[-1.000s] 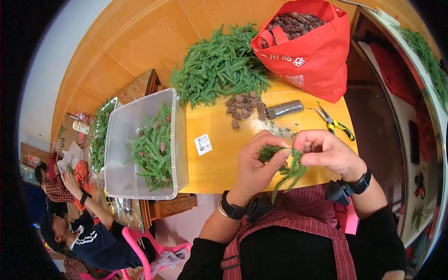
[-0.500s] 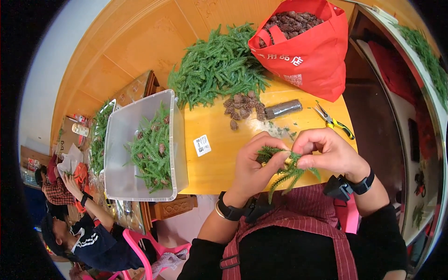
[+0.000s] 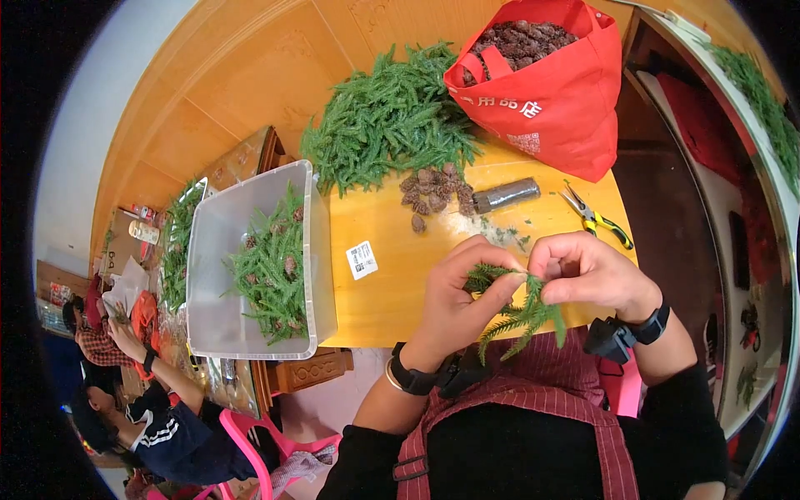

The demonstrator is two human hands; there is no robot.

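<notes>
Above the near edge of the yellow table, a green artificial fir sprig point(image 3: 523, 322) hangs between my hands. My left hand point(image 3: 468, 287) pinches its stem between thumb and forefinger, and some needles stick out behind the fingers. Close beside it, my right hand point(image 3: 597, 273) is closed at the sprig's upper end, fingers bent; any thin piece between those fingertips is too small to make out. Just beyond my hands lie loose pine cones point(image 3: 435, 188), a bundle of dark thin sticks or wires in clear wrap point(image 3: 507, 195), and yellow-black pliers point(image 3: 597, 218) with parted jaws.
A clear plastic bin point(image 3: 320, 275) at the left holds sprigs with cones. At the back rise a heap of green sprigs point(image 3: 392, 117) and a red bag point(image 3: 550, 108) full of cones. A white label point(image 3: 362, 260) lies on the table point(image 3: 375, 312). Another person point(image 3: 179, 433) sits far left.
My right hand has shifted slightly right, and the sprig has turned a little with its tips swinging right. My left hand stays nearly in place.
</notes>
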